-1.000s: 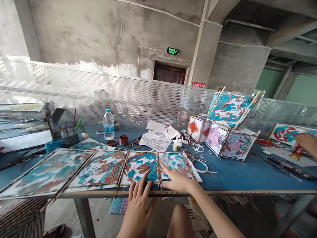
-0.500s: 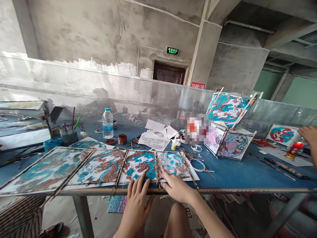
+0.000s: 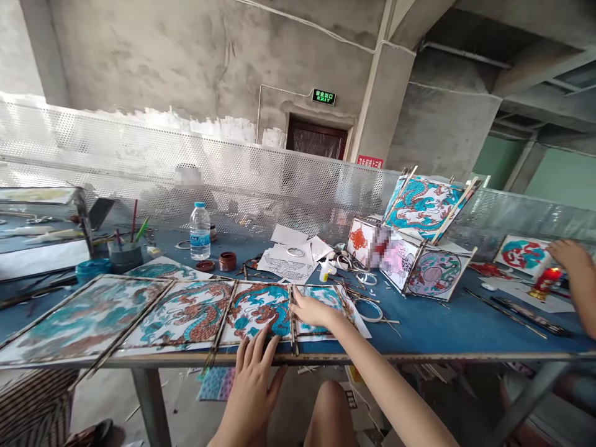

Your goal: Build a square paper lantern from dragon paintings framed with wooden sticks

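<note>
A row of painted dragon panels, in blue and brown on white paper with thin dark stick frames, lies along the table's front edge. My left hand (image 3: 256,372) rests at that edge, fingers apart, its tips on the lower side of the third panel (image 3: 251,308). Reaching further in, my right hand (image 3: 316,310) lies over the rightmost panel (image 3: 342,298), its thumb and forefinger stretched towards the stick divider (image 3: 293,329) between these two panels. Its other fingers are partly hidden. Leftward lie the second panel (image 3: 186,310) and a blurrier first panel (image 3: 93,316).
Behind the panels stand a water bottle (image 3: 200,233), a brown paint jar (image 3: 228,261), a brush cup (image 3: 125,256) and a glue bottle (image 3: 325,271). White tape rings (image 3: 370,310) and framed paper lanterns (image 3: 435,273) are to the right. Another person's hand (image 3: 570,254) is by a red candle (image 3: 546,282).
My right hand has moved up and slightly left, from the lower part of the divider to its upper part. My left hand stays at the table edge.
</note>
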A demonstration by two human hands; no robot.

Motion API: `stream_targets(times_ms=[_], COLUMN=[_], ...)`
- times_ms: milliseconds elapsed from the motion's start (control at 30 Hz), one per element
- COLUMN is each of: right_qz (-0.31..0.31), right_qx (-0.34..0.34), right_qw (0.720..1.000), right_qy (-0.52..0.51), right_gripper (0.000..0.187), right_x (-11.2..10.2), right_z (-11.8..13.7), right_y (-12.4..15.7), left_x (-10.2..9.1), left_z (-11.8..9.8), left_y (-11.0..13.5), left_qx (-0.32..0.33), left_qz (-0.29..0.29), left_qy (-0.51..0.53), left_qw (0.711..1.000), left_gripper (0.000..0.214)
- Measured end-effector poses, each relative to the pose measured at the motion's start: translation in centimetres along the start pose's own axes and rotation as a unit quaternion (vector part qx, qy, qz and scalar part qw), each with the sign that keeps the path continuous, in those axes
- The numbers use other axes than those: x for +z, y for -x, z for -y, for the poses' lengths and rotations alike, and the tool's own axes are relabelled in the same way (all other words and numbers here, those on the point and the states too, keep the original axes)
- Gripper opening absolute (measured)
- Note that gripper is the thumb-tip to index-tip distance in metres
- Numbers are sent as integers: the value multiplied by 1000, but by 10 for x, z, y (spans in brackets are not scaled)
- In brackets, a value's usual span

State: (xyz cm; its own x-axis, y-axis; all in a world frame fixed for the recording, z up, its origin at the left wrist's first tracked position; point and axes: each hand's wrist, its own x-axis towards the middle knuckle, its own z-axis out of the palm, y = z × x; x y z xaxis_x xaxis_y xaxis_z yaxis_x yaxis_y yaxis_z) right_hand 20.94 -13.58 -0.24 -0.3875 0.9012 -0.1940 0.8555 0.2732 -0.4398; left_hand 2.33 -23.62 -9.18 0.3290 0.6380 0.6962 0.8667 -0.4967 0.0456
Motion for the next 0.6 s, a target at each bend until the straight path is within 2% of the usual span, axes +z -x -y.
stream_targets(times_ms=[200, 333, 400, 467, 500, 600], right_qz=[-20, -24, -35, -72, -98, -232], right_qx=[29, 27, 18, -2, -16, -74], right_qw=[999, 999, 999, 997, 995, 969], right_qy=[2, -9, -15, -18, -20, -47], right_gripper=[75, 74, 70, 66, 63, 55], right_x=[-4, -9, -10, -7, -3, 12], right_z=[2, 2, 2, 4, 6, 14], right_y=[-25, -24, -13, 5, 17, 56], left_x=[-2, 0, -1, -5, -9, -22], left_z=[-2, -2, 1, 3, 4, 3], left_y=[-1, -1, -1, -1, -1, 1], left_qx=[-6, -14, -12, -7, -5, -5], left_qz=[8, 4, 3, 1, 2, 11], left_qy=[-3, 8, 23, 37, 45, 79], left_qw=[1000, 1000, 1000, 999, 999, 997], left_gripper=[41, 41, 42, 49, 54, 62])
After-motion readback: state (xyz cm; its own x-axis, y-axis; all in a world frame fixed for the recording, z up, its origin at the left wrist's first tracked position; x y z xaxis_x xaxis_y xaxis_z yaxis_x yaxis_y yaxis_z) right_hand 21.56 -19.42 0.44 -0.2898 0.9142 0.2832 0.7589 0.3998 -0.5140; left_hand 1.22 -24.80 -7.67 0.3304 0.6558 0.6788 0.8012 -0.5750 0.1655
